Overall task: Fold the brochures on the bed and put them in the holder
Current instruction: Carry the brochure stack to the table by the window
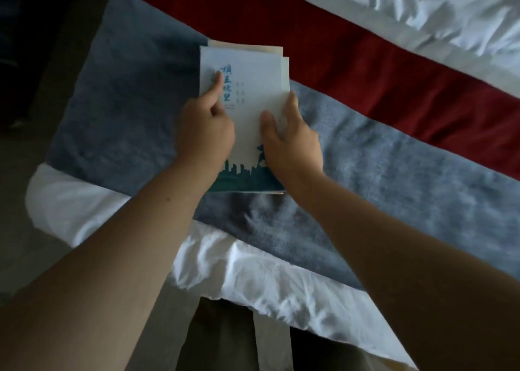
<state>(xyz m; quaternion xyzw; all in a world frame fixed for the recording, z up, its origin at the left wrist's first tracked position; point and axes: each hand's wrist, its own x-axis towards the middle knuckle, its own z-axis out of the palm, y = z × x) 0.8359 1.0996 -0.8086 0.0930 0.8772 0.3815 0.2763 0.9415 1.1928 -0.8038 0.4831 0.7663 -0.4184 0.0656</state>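
Brochures (253,89) stacked on the grey runner (394,173) across the bed (253,272)
Folding seems done — the stack is gripped by left hand (205,128) and right hand (289,139), fingers (291,103) clamped round its edges; placing in the unseen holder remains.

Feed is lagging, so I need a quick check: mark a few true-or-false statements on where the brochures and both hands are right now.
1. The brochures rest mostly on the grey runner. True.
2. Only the left hand touches them. False: the right hand holds their right edge too.
3. A holder stands beside the stack. False: none is in view.
4. The top cover shows a city skyline. True.
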